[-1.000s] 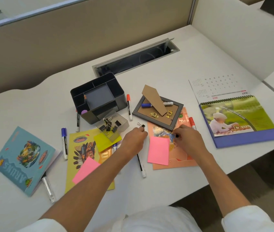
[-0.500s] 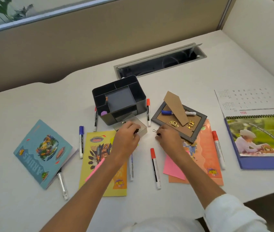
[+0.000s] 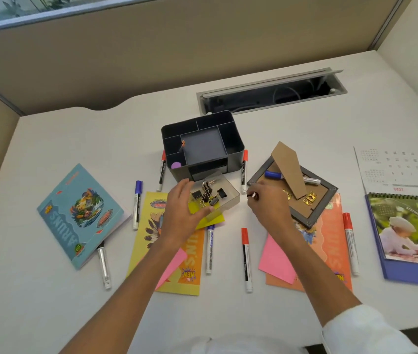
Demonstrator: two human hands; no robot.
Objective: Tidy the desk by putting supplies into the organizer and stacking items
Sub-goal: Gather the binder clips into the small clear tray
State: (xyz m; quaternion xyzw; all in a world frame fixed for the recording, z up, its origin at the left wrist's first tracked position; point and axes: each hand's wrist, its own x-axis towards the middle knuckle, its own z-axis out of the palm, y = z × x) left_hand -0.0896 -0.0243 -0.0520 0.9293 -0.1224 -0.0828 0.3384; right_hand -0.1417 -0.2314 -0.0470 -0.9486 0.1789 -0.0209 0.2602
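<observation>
The dark grey organizer [image 3: 234,159] stands mid-desk. Right in front of it sits a clear plastic tray [image 3: 228,198] with several black binder clips [image 3: 209,192] inside. My left hand [image 3: 181,213] spans the tray's left side, fingers at the far corner and thumb at the near corner. My right hand [image 3: 266,204] hovers just right of the tray, fingertips pinched on a small binder clip [image 3: 252,195]. Markers lie scattered: a red one [image 3: 245,259], a blue one [image 3: 210,249], another red one [image 3: 350,241].
A blue booklet [image 3: 80,213] lies left, a yellow booklet [image 3: 149,233] under my left forearm, an orange booklet [image 3: 330,241] and pink note [image 3: 275,261] right. A photo frame [image 3: 316,217] lies face down. A desk calendar [image 3: 407,226] sits far right, a cable slot [image 3: 271,94] behind.
My left hand moved from over the clips to the tray's left side. My right hand carried the small clip from the orange booklet toward the tray. The camera shifted left.
</observation>
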